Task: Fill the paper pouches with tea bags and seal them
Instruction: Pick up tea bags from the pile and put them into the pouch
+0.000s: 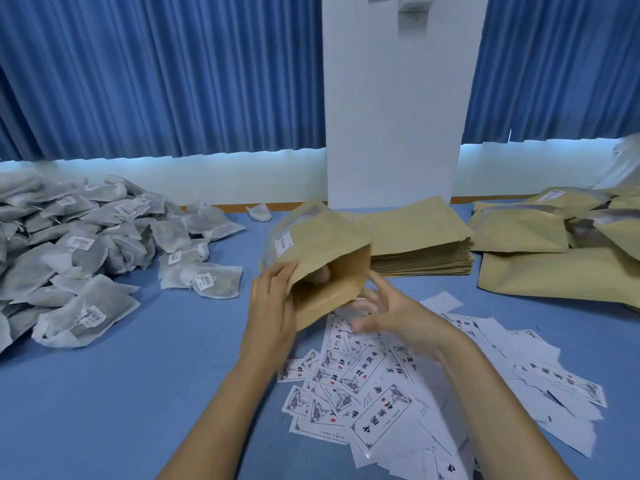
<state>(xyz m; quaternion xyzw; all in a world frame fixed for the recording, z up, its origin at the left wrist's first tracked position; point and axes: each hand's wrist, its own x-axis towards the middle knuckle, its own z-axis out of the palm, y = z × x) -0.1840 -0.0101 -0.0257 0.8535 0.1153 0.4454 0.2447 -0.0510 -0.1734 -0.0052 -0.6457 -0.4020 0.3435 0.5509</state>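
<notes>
Head cam: left hand (273,306) gripped the kraft pouch (325,244) at the left edge of its open mouth. Pouch was lifted off the blue table (138,393) & tilted, mouth facing the person. Pale shape inside, fingers or a bag, couldn't tell. Right hand (391,313) was just right of the pouch's mouth, fingers spread & relaxed, holding nothing; touching the rim or not, couldn't tell. Tea bags (86,244) lay heaped well left of the pouch. Stack of flat pouches (422,244) sat just behind-right of it, filled pouches (519,230) farther right. Printed labels (381,386) were scattered below the pouch, under the right hand.
</notes>
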